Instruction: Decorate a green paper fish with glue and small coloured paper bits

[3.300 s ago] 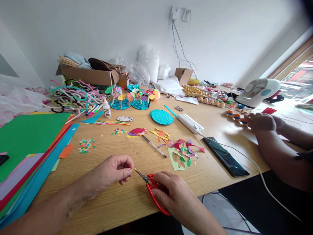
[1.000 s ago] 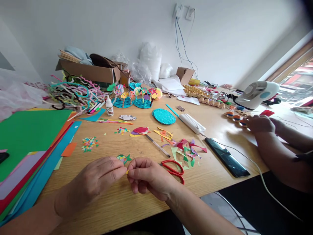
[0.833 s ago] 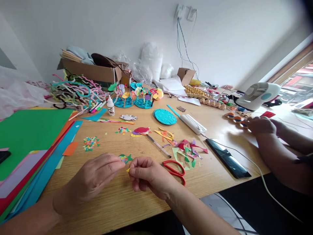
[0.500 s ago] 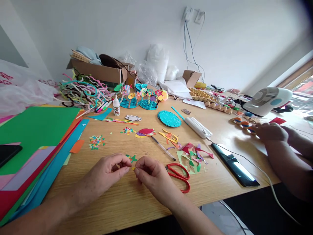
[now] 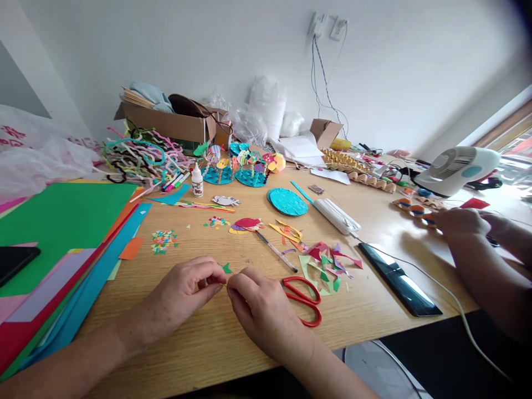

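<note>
My left hand [image 5: 195, 282] and my right hand [image 5: 257, 296] meet fingertip to fingertip above the near part of the table. Both are closed in a pinch on a tiny yellow scrap, probably paper, mostly hidden by the fingers. Just behind the fingertips lies a green paper fish [image 5: 225, 268], partly covered by my left hand. Red-handled scissors [image 5: 305, 299] rest right beside my right hand, their blades hidden under it. A pen [image 5: 276, 251] lies beyond, its tip near red, purple and yellow paper fish shapes [image 5: 248, 224].
Coloured paper sheets [image 5: 83, 221] are stacked at left. Paper confetti [image 5: 164, 241], a glue bottle [image 5: 197, 182], blue discs [image 5: 286, 201] and paper offcuts [image 5: 328, 266] lie about. A tablet [image 5: 399, 277] and a white cable sit at right, near another person's hands [image 5: 465, 221].
My right hand has turned so its back faces up more, and its fingers have closed against my left fingertips. Less of the yellow scrap shows. The other person's hands have shifted slightly.
</note>
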`<state>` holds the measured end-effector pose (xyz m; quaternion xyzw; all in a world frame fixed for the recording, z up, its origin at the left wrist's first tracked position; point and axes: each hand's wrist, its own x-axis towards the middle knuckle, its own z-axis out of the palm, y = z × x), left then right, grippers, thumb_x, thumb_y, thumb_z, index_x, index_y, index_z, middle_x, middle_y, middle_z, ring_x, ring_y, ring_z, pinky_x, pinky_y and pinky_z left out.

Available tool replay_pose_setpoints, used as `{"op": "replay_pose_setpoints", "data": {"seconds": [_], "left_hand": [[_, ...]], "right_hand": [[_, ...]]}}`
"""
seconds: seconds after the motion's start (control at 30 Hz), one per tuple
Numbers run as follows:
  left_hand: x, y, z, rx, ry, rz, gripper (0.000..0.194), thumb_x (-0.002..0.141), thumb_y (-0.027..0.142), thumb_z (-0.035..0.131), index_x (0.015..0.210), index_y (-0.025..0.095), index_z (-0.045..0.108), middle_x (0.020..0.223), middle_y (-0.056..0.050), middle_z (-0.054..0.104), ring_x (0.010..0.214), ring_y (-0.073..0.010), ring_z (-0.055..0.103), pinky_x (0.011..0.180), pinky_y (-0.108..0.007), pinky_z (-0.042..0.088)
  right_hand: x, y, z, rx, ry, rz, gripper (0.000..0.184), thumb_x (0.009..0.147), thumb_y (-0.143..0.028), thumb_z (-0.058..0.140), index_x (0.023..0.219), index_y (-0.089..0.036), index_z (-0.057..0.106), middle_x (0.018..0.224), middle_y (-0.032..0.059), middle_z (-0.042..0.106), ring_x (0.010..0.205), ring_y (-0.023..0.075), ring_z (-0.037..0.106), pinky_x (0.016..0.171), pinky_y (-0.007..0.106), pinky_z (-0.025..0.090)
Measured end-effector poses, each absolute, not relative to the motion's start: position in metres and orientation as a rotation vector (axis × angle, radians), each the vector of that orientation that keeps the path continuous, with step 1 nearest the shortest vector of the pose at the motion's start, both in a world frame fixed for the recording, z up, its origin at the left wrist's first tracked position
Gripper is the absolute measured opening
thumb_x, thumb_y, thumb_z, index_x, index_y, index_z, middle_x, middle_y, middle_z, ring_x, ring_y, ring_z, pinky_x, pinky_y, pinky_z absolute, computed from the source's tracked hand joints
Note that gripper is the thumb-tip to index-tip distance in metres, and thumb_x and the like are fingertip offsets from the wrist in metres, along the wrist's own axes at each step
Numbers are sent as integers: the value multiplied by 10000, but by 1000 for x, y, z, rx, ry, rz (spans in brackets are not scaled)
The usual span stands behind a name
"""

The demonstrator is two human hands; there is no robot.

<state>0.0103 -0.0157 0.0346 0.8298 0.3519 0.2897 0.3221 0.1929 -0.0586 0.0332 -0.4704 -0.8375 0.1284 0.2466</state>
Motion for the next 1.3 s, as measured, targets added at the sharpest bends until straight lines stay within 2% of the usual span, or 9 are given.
{"op": "replay_pose_setpoints", "data": {"seconds": [0.2,0.33,0.47,0.57,0.63,0.77,0.97,1.3], "left_hand": [[11,-15,34,2274,873,798,196,892,177,469,815,181,649,761,-4,629,711,-135,621,641,-225,500],[10,-18,37,2394,787,904,207,907,120,438,832,190,618,769,4,626,715,-119,619,637,-199,497],[6,-19,38,2526,688,1051,197,925,83,426,878,204,575,796,7,614,745,-113,617,666,-188,502],[4,-18,40,2598,601,1114,188,941,75,425,931,208,558,838,-9,616,790,-120,620,715,-192,508],[4,-17,42,2606,542,1093,198,947,73,415,946,210,559,847,-13,611,793,-121,615,719,-190,509],[4,-16,40,2574,473,1036,237,943,57,407,974,223,573,851,-7,593,775,-111,602,696,-180,503],[3,-16,27,2480,497,1080,224,966,116,406,990,232,596,874,-22,584,788,-125,600,698,-201,502],[6,-15,35,2501,510,1094,204,961,100,442,1029,225,588,866,-13,624,814,-126,620,725,-199,515]], "right_hand": [[193,-58,32,-1289,-2327,290,203,915,-152,404,879,-174,603,786,53,631,655,146,571,555,236,357],[194,-61,35,-1247,-2224,468,156,886,-163,444,898,-175,599,802,50,629,684,150,568,595,248,383],[195,-61,35,-1229,-1791,1011,66,833,-216,519,790,-183,557,654,-10,563,582,109,517,555,222,388],[194,-56,31,-1190,-1344,1534,211,809,-369,582,742,-180,519,539,-53,508,449,74,471,444,188,350],[193,-52,30,-1101,-1128,1781,311,728,-441,682,747,-165,539,561,-53,541,420,60,494,395,165,330],[192,-48,31,-944,-890,2064,394,600,-426,810,754,-136,592,603,-38,605,416,54,551,344,134,317],[194,-44,30,-873,-809,2182,366,582,-349,843,728,-118,599,573,-36,610,414,56,570,329,118,324],[192,-45,31,-891,-799,2135,355,564,-336,843,701,-128,589,545,-50,596,394,48,543,337,124,328]]}}
